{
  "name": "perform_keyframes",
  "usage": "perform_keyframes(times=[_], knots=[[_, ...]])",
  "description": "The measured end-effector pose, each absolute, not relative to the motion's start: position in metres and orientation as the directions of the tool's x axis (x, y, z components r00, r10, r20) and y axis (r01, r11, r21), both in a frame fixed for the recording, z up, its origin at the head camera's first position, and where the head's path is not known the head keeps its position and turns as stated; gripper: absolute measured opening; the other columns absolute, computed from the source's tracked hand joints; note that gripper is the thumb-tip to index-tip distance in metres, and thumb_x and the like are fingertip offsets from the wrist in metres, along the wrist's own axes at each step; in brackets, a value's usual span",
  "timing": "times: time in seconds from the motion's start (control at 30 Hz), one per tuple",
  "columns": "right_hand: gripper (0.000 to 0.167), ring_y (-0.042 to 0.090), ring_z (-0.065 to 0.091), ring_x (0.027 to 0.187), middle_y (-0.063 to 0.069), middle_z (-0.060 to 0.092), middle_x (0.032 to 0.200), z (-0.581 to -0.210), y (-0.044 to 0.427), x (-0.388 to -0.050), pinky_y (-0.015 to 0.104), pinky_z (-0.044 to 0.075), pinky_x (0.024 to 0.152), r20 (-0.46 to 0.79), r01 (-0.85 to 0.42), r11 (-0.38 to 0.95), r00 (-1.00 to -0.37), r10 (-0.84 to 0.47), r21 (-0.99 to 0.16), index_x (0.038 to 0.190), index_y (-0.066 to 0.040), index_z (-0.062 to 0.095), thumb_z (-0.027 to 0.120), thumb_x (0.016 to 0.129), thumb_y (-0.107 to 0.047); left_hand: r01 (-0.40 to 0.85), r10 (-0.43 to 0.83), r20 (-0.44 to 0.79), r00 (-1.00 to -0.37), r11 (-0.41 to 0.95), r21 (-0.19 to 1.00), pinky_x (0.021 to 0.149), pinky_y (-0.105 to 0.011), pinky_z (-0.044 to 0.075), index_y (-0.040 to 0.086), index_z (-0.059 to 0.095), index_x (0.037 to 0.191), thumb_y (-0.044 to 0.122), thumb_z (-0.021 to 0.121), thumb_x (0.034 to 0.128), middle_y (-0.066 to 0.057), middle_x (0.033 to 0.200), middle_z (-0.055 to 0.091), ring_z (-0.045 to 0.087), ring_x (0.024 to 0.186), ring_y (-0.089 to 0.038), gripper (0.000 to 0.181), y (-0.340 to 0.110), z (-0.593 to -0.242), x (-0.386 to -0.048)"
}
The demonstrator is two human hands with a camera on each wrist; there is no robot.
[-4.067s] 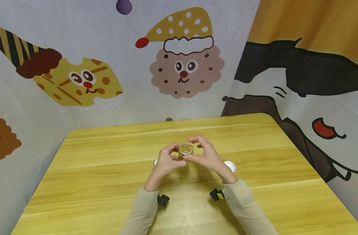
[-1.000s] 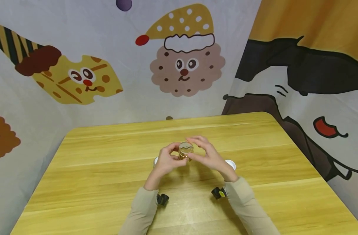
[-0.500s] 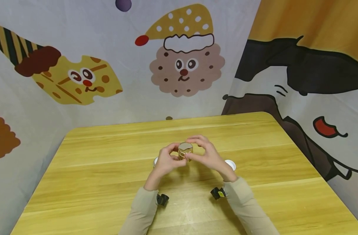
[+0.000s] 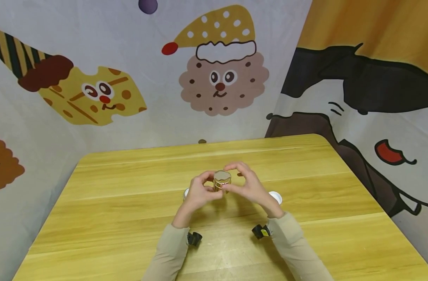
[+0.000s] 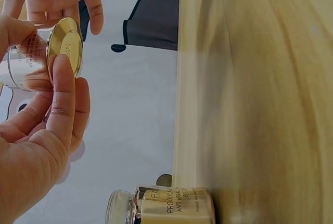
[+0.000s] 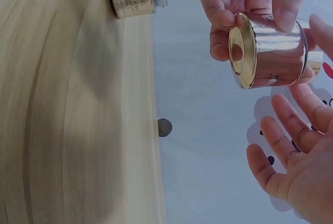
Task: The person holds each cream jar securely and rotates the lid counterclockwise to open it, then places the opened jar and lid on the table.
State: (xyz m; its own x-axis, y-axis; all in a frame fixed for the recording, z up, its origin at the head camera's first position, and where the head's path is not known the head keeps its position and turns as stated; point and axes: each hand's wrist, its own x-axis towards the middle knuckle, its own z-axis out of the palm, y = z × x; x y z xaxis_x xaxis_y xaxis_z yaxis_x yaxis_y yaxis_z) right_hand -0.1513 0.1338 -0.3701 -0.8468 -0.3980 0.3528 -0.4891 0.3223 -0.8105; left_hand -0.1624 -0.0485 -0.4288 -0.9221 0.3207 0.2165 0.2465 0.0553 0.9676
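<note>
A shiny gold cosmetic jar (image 6: 278,57) is held up above the table between both hands. My left hand (image 4: 199,192) grips its body, thumb and fingers around the side; in the left wrist view its fingers also lie by the gold base (image 5: 70,44). At the jar's top is the lid (image 4: 222,175), where my right hand (image 4: 250,187) has its thumb on the near rim and index fingertip at the far rim. The other right fingers spread apart, clear of the jar in the right wrist view.
A second gold jar with a printed label (image 5: 177,206) stands on the table; its white top (image 4: 186,193) peeks out beside the left wrist. A white round disc (image 4: 275,197) lies by the right wrist. The wooden table (image 4: 129,218) meets a cartoon-printed cloth (image 4: 157,128).
The reflection on the lid's top has changed. My right index finger has lifted slightly from the far rim, with the thumb staying in place. The left hand keeps its hold on the jar.
</note>
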Motion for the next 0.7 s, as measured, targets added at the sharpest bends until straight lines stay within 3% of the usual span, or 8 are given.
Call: perform_keyframes(times=[0.17, 0.4, 0.7], knots=[[0.044, 0.038, 0.047, 0.109, 0.024, 0.055, 0.118, -0.37, 0.133, -0.152, 0.057, 0.039, 0.087, 0.352, -0.493, 0.326, -0.844, -0.406, -0.807, 0.111, 0.007, 0.059, 0.077, 0.071, 0.002, 0.244, 0.331, 0.209, -0.92, 0.068, 0.967, 0.063, -0.022, 0.055, -0.011, 0.056, 0.116, -0.008, 0.068, 0.0699, -0.017, 0.098, 0.058, 0.054, 0.086, -0.016, 0.048, -0.048, -0.421, -0.16], [0.044, 0.039, 0.048, 0.109, 0.024, 0.055, 0.119, -0.369, 0.131, -0.151, 0.037, 0.038, 0.086, 0.357, -0.511, 0.335, -0.832, -0.425, -0.792, 0.113, 0.008, 0.06, 0.076, 0.072, 0.002, 0.251, 0.346, 0.218, -0.913, 0.053, 0.967, 0.06, -0.02, 0.053, -0.013, 0.056, 0.114, -0.01, 0.066, 0.0697, -0.014, 0.094, 0.058, 0.053, 0.083, -0.015, 0.045, -0.05, -0.408, -0.154], [0.043, 0.038, 0.048, 0.108, 0.024, 0.056, 0.117, -0.372, 0.132, -0.153, 0.04, 0.04, 0.086, 0.376, -0.519, 0.299, -0.824, -0.423, -0.801, 0.114, 0.008, 0.058, 0.073, 0.074, 0.004, 0.249, 0.346, 0.217, -0.913, 0.049, 0.967, 0.06, -0.022, 0.054, -0.006, 0.057, 0.116, -0.004, 0.069, 0.0701, -0.014, 0.098, 0.058, 0.054, 0.088, -0.019, 0.048, -0.05, -0.431, -0.162]])
